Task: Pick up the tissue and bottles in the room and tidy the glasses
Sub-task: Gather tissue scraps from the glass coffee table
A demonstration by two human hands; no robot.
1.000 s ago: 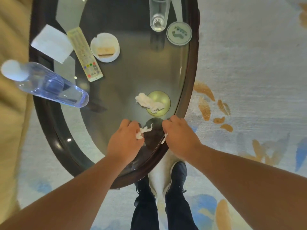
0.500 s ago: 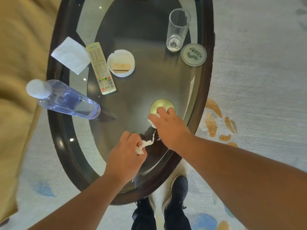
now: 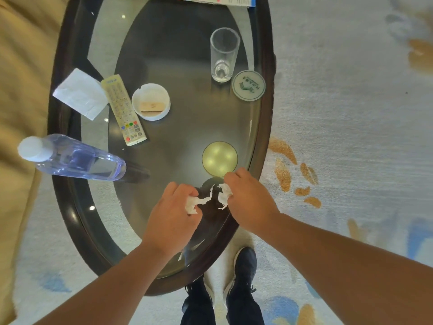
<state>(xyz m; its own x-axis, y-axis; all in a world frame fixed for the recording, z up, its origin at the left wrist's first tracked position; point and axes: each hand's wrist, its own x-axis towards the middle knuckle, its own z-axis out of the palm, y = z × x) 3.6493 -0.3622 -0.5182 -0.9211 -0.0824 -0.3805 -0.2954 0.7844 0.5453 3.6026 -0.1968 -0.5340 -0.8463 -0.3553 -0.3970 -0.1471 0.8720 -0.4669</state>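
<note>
Hands first, from the head view: your left hand (image 3: 173, 207) has its fingers curled round a crumpled left tissue scrap (image 3: 194, 204). A thin twisted tail of it points right, toward your other hand. Your right hand (image 3: 248, 198) pinches the right tissue scrap (image 3: 223, 195), whose ragged length hangs roughly up and down in the picture. The two scraps sit just apart over the near end of the oval glass worktop (image 3: 266, 137).

Just beyond your right knuckles lies a round gold disc (image 3: 219, 158). At the left rim is the clear bottle (image 3: 77, 158). Its long axis runs across the picture, the white cap pointing left past the rim toward the tan sofa (image 3: 23, 66) and the base on the glass. Farther back on the right the tall glass (image 3: 223, 55) stands with its mouth toward the far end, just beside a round coaster (image 3: 248, 85).

On the left a remote (image 3: 124, 110) lies lengthwise along the worktop, between a folded napkin (image 3: 80, 93) and a white dish (image 3: 151, 102). Your dark shoes (image 3: 243, 266) stand on the pale carpet (image 3: 351, 113) at the near rim.
</note>
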